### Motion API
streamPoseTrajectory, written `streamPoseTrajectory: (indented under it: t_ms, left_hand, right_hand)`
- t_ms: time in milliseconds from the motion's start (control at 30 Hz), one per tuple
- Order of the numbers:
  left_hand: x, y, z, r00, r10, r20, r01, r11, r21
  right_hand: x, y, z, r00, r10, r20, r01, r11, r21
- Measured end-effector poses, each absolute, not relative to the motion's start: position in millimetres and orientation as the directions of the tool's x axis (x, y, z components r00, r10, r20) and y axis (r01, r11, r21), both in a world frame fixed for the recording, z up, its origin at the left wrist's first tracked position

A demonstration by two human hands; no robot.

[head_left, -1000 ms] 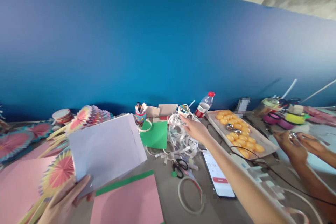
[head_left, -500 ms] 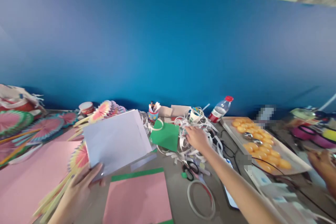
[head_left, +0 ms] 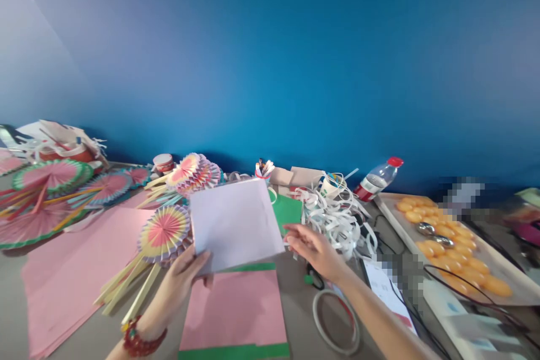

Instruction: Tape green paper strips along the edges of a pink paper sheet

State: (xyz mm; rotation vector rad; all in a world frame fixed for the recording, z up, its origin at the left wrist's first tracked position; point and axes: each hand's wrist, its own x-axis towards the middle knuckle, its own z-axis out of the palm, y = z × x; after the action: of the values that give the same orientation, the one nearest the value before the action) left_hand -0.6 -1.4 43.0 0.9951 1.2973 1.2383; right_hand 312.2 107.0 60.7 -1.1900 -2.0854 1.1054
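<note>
My left hand [head_left: 183, 275] grips the lower left corner of a stack of pale lavender paper sheets [head_left: 234, 225], tilted and held above the table. At the sheets' right edge is my right hand [head_left: 316, 250], its fingers apart and pointing left. Whether its fingertips touch the paper I cannot tell. Below the sheets lies pink paper with green strips [head_left: 236, 309] at its edges. A green sheet [head_left: 289, 209] shows partly behind the lavender paper. Black-handled scissors [head_left: 315, 277] lie partly hidden under my right hand, above a roll of tape [head_left: 318, 323].
Folded paper fans [head_left: 164, 233] and a pink paper stack [head_left: 80, 270] lie left. White paper strips [head_left: 337, 219] are heaped behind my right hand. Rightward are a bottle [head_left: 377, 180], a phone [head_left: 388, 289] and a tray [head_left: 392, 211] of orange balls [head_left: 459, 253].
The view has turned left. My left hand has brought the lavender sheets over the pink paper's top edge. My right hand has left the white strips and come to the sheets' right side.
</note>
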Motion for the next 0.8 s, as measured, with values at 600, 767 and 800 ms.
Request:
streamPoseTrajectory:
  t_ms: [600,767,800]
  left_hand:
    - [30,-13,18,0.239,0.966,-0.097,-0.203,0.147,0.968]
    - [25,-17,22,0.223,0.968,-0.112,-0.175,0.153,0.973]
    - [24,-19,23,0.218,0.970,-0.108,-0.171,0.147,0.974]
  right_hand:
    - [349,83,50,0.104,0.954,-0.282,-0.056,-0.278,-0.959]
    - [364,107,52,0.081,0.953,-0.291,-0.088,-0.284,-0.955]
    - [367,113,50,0.063,0.953,-0.296,-0.070,-0.291,-0.954]
